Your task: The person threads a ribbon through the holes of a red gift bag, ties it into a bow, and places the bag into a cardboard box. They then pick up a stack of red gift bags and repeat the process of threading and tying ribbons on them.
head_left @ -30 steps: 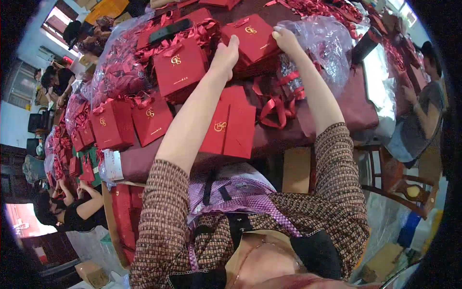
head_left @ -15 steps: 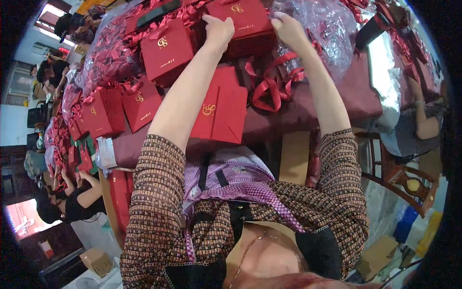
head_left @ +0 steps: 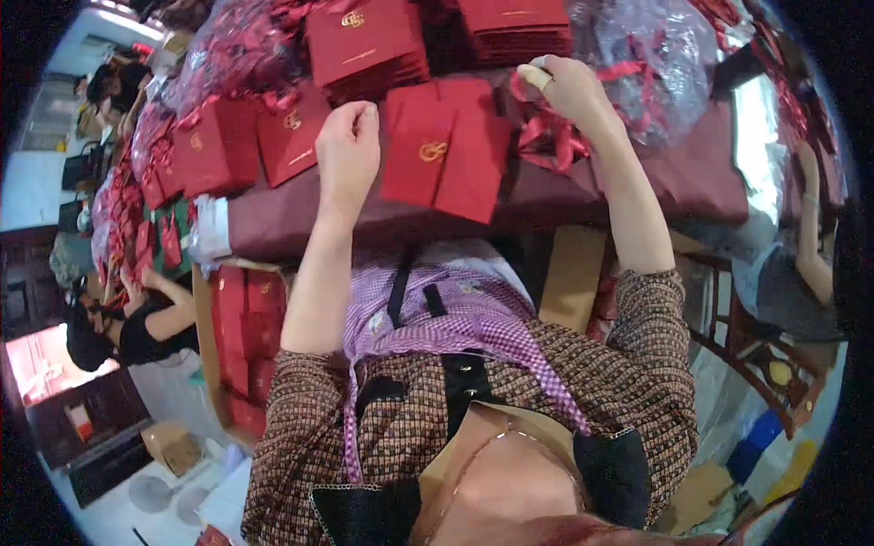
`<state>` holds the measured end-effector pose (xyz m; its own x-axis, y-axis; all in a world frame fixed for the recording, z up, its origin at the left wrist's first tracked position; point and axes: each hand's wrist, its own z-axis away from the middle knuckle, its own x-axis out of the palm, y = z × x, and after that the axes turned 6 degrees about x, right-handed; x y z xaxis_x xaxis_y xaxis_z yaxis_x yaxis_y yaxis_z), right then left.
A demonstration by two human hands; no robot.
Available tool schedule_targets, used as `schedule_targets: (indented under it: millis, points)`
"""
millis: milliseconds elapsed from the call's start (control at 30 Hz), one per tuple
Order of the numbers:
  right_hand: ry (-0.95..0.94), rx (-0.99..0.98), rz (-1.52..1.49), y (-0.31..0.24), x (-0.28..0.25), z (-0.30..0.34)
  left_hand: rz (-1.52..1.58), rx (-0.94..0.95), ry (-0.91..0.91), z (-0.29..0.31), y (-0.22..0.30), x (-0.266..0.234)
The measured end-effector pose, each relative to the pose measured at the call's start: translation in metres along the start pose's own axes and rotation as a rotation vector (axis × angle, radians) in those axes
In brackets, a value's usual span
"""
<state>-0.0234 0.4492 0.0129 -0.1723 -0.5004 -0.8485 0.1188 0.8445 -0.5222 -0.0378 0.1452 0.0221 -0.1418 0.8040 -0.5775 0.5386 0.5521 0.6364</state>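
My left hand hangs just left of a red paper bag with a gold emblem. Its fingers are curled together, with nothing visible in them. My right hand is closed above loops of red ribbon, right of that bag. A pale yellow cover sits on one of its fingertips, and whatever it may grip is hidden. The bag lies flat near the table's front edge. Beyond it stand a stack of red bags and a second stack of red bags.
More red bags lean together at the left. Clear plastic wrap bulges at the back right. A carton of red packages stands below the table. Other people work at the left, and another person's arm shows at the right.
Both hands have come away from the far right stack and back toward me. The left one is now beside the flat bag, the right one over the ribbon. The whole view has shifted.
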Motion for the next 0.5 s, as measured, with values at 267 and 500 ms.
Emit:
schedule_targets:
  millis: [267,500]
  points:
    - [0.087,-0.408,0.269,-0.001,0.048,-0.013,-0.015,-0.117,-0.14,0.035,-0.012,0.003]
    - [0.076,-0.345,-0.128,-0.009,0.004,0.002,-0.064,-0.11,-0.222,0.029,-0.014,0.02]
